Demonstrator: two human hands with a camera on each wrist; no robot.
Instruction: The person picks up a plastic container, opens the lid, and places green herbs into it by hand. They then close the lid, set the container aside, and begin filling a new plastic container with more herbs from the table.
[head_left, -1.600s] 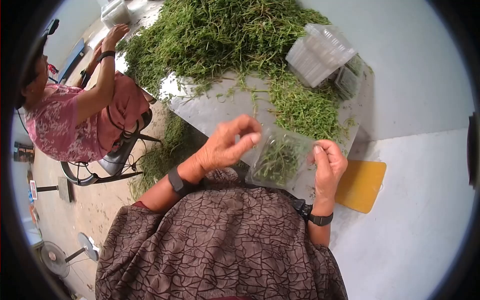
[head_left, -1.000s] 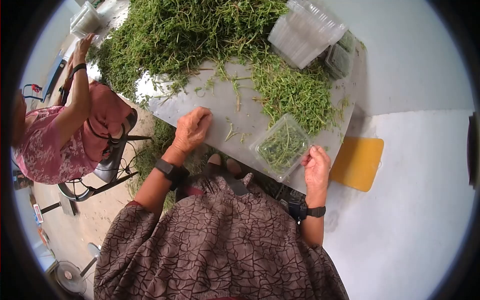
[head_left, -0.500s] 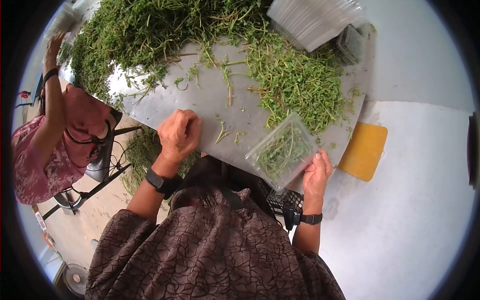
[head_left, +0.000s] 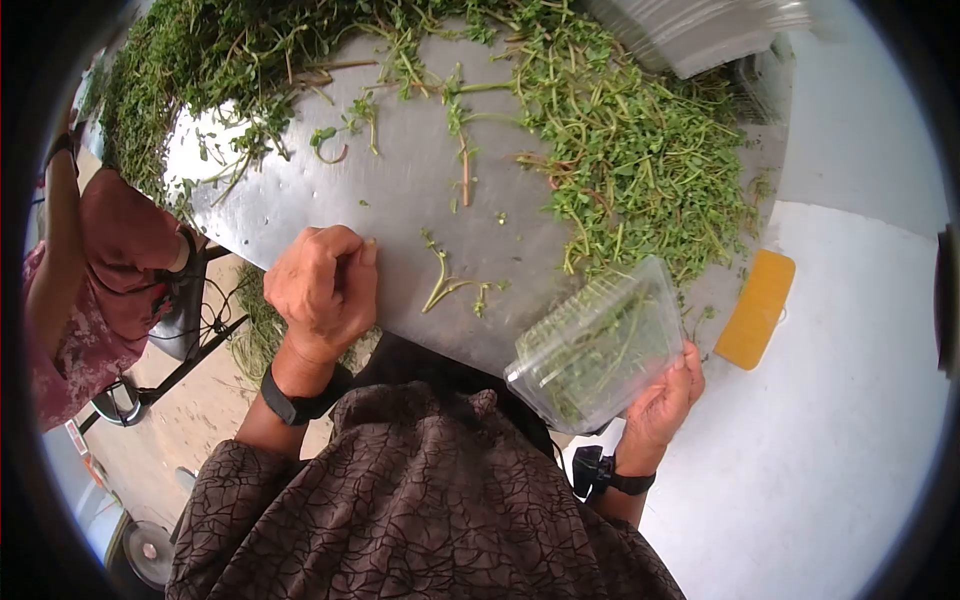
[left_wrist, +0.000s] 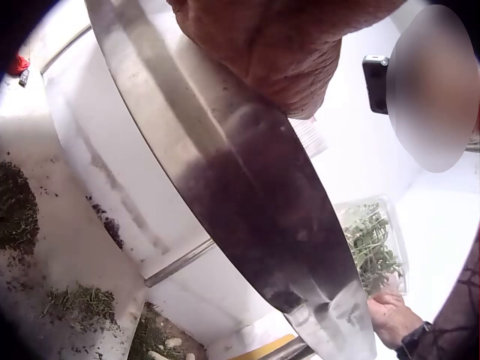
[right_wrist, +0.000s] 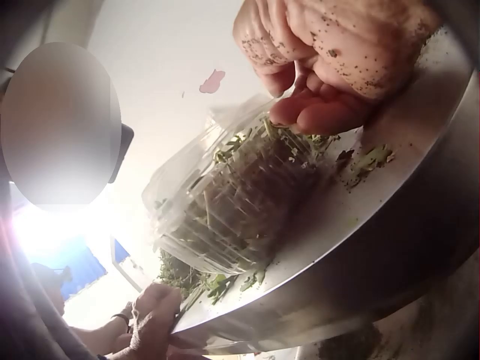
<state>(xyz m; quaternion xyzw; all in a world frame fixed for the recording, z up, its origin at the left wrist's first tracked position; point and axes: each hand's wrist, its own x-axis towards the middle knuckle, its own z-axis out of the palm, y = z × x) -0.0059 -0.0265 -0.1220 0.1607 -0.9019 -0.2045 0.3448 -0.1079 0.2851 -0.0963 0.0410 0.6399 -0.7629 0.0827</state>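
At the table's front edge, my right hand (head_left: 668,398) grips one side of a clear plastic box (head_left: 600,350) of green sprigs. The box is tilted, its lid over the greens. In the right wrist view, the fingertips (right_wrist: 322,116) of that hand meet the box's end, and sprigs press against the clear wall. My left hand (head_left: 322,295) is curled into a fist on the table edge, apart from the box, with nothing showing in it. A loose sprig (head_left: 440,285) lies between the two hands.
A large heap of greens (head_left: 210,70) covers the back left of the metal table (head_left: 420,190). A smaller pile (head_left: 640,150) lies to the right, below stacked clear boxes (head_left: 690,35). A yellow board (head_left: 757,310) is beyond the right edge. Another person (head_left: 100,260) sits at left.
My left hand has come away from the box and down to the table edge, its fingers curled. My right hand keeps its hold on the box. The head view has moved in over the table.
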